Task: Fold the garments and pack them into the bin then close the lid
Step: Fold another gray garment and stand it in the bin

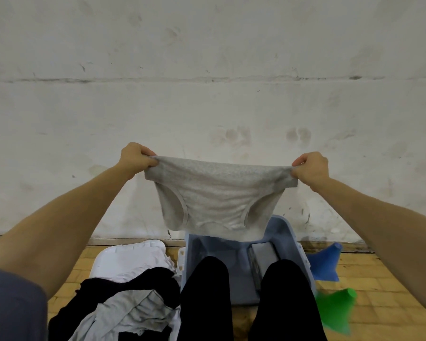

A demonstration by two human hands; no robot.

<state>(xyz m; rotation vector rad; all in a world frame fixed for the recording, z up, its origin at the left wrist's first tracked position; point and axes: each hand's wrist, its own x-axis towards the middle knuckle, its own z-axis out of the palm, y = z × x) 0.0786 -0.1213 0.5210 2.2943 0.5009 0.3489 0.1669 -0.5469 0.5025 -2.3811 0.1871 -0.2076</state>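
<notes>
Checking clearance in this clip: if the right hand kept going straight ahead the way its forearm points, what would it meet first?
Probably the white wall. The right hand, gripping the grey underwear, points forward and up; nothing shows between, though depth is unclear.

Bare utility room or laundry corner, likely domestic: scuffed white wall [207, 70]; yellow-tiled floor [379, 311] at its foot; blue bin [293, 232] against the wall; unfolded laundry pile [133, 306] left of the bin.
</notes>
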